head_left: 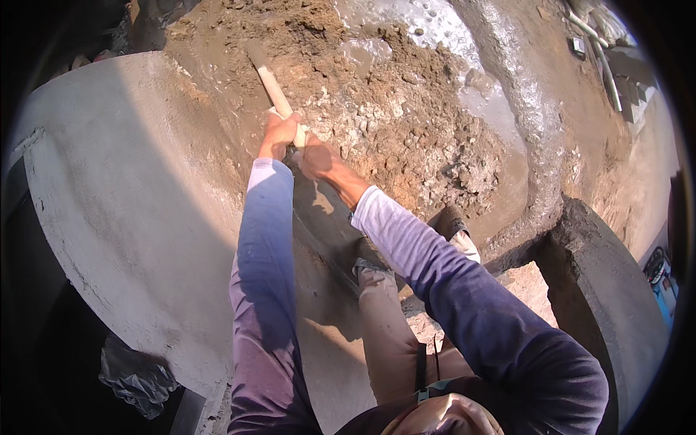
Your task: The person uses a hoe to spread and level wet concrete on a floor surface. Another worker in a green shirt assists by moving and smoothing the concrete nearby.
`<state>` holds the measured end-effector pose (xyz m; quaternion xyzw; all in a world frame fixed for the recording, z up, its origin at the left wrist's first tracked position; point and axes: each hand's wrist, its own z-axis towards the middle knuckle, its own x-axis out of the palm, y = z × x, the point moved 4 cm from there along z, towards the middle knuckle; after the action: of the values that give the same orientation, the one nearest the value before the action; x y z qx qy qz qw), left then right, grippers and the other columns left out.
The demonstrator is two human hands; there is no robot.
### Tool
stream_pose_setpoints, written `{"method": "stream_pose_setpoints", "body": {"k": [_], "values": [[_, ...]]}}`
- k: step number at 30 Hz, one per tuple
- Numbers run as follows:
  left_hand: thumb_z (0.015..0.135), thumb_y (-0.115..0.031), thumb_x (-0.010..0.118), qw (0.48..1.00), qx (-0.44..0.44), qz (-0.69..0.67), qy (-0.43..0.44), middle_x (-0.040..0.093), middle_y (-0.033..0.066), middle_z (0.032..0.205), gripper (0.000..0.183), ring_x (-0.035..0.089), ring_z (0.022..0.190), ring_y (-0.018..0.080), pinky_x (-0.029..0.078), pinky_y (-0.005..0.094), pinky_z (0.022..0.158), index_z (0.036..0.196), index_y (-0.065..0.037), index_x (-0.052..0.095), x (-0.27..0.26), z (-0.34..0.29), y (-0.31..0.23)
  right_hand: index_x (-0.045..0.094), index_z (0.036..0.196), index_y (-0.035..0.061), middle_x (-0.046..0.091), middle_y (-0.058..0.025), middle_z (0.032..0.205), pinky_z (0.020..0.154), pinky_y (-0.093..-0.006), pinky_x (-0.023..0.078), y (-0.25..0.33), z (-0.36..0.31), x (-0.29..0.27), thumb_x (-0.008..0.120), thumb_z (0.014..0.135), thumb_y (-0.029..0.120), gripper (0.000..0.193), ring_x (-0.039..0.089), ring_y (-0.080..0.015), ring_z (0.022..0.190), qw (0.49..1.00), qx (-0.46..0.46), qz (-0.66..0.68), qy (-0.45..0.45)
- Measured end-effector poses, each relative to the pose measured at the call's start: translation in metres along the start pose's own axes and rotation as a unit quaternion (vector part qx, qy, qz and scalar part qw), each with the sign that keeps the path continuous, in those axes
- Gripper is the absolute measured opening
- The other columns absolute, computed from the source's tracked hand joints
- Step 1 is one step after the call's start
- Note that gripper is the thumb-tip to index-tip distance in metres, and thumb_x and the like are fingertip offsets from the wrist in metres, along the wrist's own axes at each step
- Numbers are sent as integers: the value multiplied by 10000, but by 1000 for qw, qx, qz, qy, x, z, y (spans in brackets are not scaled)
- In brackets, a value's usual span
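Both my hands are wrapped round a pale wooden handle (pixel 274 88), in the upper middle of the head view. My left hand (pixel 278 133) grips it a little farther along, and my right hand (pixel 317 156) is closed on it just beside, to the right. The handle slants up and left, and its far end looks dark and muddy. No working head can be made out, so I cannot tell the kind of tool. Under and around it lies a heap of wet brown soil and mud (pixel 391 123), lumpy with pale clods in the middle.
A broad, smooth grey concrete surface (pixel 130 196) curves along the left, with a crumpled black plastic bag (pixel 138 375) beyond its lower edge. Greyish water (pixel 500 123) pools at upper right. A rough grey block (pixel 609 279) stands right of my legs. White pipes (pixel 607 69) lie far right.
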<state>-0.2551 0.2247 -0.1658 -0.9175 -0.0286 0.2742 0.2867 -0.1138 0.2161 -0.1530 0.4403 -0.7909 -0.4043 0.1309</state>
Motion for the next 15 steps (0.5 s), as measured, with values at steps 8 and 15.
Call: {"method": "stream_pose_setpoints", "body": {"k": [8, 15], "values": [[948, -276, 742, 833, -277, -479, 26, 534, -10, 713, 225, 537, 575, 135, 494, 308, 549, 1016, -126, 590, 149, -216, 107, 443, 1153, 66, 673, -229, 854, 708, -530, 537, -169, -323, -21, 707, 894, 283, 429, 689, -432, 827, 984, 73, -155, 48], [986, -215, 702, 856, -80, -510, 21, 643, 87, 1043, 399, 638, 968, 174, 527, 311, 823, 1282, -13, 527, 98, -237, -1, 522, 1101, 98, 679, -212, 871, 745, -556, 507, -143, -268, -60, 715, 856, 238, 342, 674, -457, 897, 991, 21, -127, -30]]}}
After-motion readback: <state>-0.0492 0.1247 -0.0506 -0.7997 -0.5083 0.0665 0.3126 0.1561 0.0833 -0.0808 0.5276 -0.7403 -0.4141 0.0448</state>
